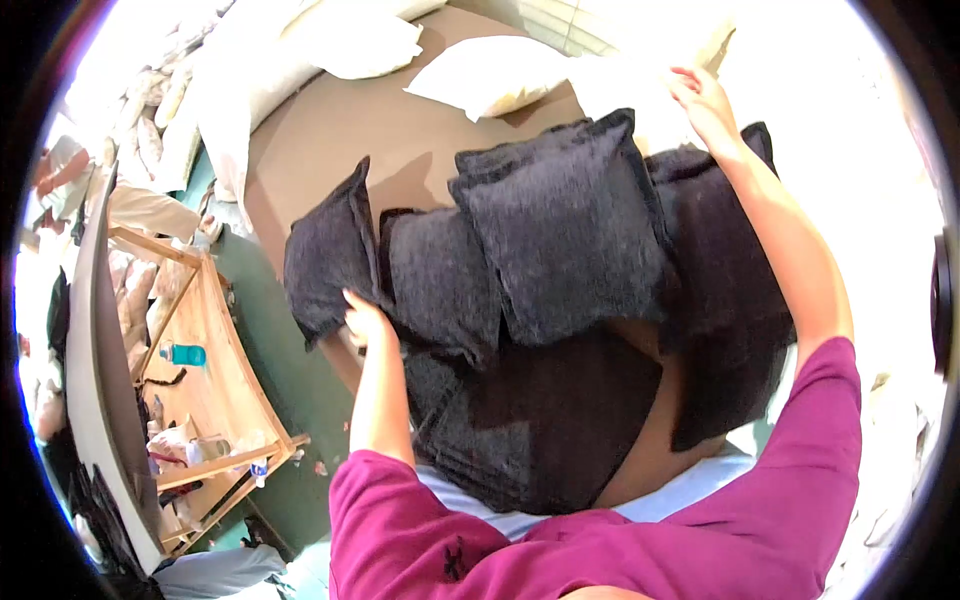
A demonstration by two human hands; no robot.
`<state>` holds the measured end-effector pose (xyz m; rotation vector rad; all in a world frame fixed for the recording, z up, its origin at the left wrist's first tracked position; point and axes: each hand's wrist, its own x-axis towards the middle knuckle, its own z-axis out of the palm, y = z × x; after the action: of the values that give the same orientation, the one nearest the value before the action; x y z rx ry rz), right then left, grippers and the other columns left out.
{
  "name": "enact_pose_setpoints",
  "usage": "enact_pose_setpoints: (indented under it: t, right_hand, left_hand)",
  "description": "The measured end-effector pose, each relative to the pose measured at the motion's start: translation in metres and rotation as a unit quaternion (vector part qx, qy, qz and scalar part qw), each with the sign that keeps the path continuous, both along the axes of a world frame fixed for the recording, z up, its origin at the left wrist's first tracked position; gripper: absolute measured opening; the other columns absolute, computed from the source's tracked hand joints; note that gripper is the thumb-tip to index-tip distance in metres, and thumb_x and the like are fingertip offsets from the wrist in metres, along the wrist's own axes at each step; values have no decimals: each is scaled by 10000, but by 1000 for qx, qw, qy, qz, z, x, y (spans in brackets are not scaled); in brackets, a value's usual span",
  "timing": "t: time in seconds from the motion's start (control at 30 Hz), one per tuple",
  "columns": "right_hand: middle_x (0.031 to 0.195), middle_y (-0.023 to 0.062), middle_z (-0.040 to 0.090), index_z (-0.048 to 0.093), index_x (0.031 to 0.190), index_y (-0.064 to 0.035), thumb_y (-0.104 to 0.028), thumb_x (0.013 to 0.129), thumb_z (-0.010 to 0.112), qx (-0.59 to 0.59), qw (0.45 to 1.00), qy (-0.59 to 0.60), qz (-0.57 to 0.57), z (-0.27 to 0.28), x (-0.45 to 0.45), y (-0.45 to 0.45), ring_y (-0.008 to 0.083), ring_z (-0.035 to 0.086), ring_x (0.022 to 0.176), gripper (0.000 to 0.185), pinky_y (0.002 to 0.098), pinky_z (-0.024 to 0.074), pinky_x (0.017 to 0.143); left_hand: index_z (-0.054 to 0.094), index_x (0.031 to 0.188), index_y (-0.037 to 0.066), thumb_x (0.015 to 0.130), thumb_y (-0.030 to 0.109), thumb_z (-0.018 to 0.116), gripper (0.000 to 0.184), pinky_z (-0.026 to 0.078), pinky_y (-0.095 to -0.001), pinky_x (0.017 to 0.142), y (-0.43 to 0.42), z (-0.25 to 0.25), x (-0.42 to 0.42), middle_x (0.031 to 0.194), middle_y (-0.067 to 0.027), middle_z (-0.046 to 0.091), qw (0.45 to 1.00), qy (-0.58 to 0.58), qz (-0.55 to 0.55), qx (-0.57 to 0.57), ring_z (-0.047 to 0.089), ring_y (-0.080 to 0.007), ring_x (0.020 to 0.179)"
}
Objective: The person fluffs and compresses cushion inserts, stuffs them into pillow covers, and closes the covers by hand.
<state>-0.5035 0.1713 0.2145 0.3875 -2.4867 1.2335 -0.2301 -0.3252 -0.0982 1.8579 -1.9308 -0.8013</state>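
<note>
Several dark, fuzzy cushions (570,235) lie on a brown counter (320,130) in front of a person in a purple shirt (760,510). Some sit on top of others, so they make a messy heap in the middle. At the left end, one small cushion (330,250) is tipped up, with a pointy corner at the top. The person's left hand (370,322) is at its bottom edge, and the fingers pinch the cloth there. The right hand (703,105) is up past the heap, near a bright white patch. Its fingers are bent, but I can't tell if they hold anything. A puffy white cushion (490,75) lies at the far side of the counter, and another white one (365,45) is near it. Off to the left, on the green floor (255,280), is a wooden stand (225,390) with a blue-green bottle (187,355) in it. Past that I see another person's pale trouser leg (150,210).
</note>
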Motion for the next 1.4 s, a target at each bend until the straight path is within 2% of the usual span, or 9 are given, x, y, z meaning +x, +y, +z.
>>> enact_pose_setpoints:
  t: [0.07, 0.23, 0.4, 0.57, 0.7, 1.0, 1.13, 1.23, 1.4]
  right_hand:
    - [1095, 137, 688, 647, 1207, -55, -230, 871, 654, 143, 988, -34, -56, -5, -58, -22, 210, 637, 1024, 379, 318, 490, 887]
    - [1104, 177, 702, 685, 1139, -71, -267, 793, 652, 370, 918, -141, -14, -91, -190, -54, 310, 661, 1057, 398, 349, 496, 918]
    - [1629, 39, 46, 327, 1517, -196, -507, 922, 507, 393, 835, -307, -234, -251, -225, -49, 312, 133, 1484, 695, 632, 329, 1058]
    - [1378, 132, 505, 677, 1177, -163, -273, 933, 501, 411, 870, -153, -227, -328, -230, -9, 356, 483, 1266, 321, 489, 442, 991]
    - [974, 213, 685, 735, 925, -35, -171, 880, 539, 223, 937, 69, -260, -235, -219, -14, 352, 651, 982, 242, 410, 483, 891]
    - [1023, 217, 590, 671, 861, 31, 74, 736, 523, 243, 884, 400, 17, 93, 1, -16, 411, 559, 989, 198, 422, 455, 878]
    - [1152, 174, 668, 720, 982, -57, 7, 796, 609, 398, 797, 453, 31, 120, 178, 28, 325, 655, 1018, 226, 362, 510, 893]
    - [1149, 114, 687, 667, 1068, -54, -59, 767, 655, 351, 883, 296, 101, 94, 325, 30, 307, 658, 1038, 301, 400, 515, 885]
    - [1084, 70, 621, 704, 696, -72, -187, 646, 637, 428, 832, 52, 349, -31, 505, 42, 278, 566, 1036, 143, 390, 467, 845]
  left_hand:
    - [662, 911, -78, 1009, 580, 304, 756, 235, -504, 1161, 23, -31, 4, 920, -220, 648, 991, 84, 22, -98, 603, -413, 1007]
    - [627, 783, -85, 1032, 515, 297, 729, 310, -519, 1128, -9, -134, -1, 771, -210, 612, 977, -58, 8, -207, 611, -392, 872]
    - [596, 686, -47, 1037, 459, 363, 659, 384, -518, 1069, -11, -142, -8, 676, -154, 533, 955, -131, 27, -266, 580, -348, 738]
    - [592, 664, -42, 1036, 465, 363, 669, 399, -509, 1051, -30, -182, 2, 663, -145, 518, 925, -152, 23, -349, 576, -337, 725]
    - [589, 647, -38, 1035, 470, 363, 678, 412, -503, 1036, -39, -200, 3, 653, -138, 507, 909, -152, 36, -387, 573, -329, 715]
    - [685, 745, -5, 1004, 562, 350, 708, 361, -535, 1064, 0, -101, -16, 794, -110, 597, 973, -58, 35, -220, 620, -302, 920]
    - [703, 1059, -26, 965, 660, 320, 791, 290, -511, 1104, -12, -74, -9, 1060, -145, 687, 999, 20, 3, -25, 593, -340, 1103]
    - [639, 1189, -6, 959, 548, 484, 620, 324, -421, 1063, -12, -66, 21, 1110, -71, 667, 981, 185, 3, 57, 578, -256, 1115]
    - [591, 1248, 50, 919, 386, 615, 471, 356, -331, 971, 33, 10, 115, 1115, -10, 631, 894, 352, -127, 245, 550, -169, 1090]
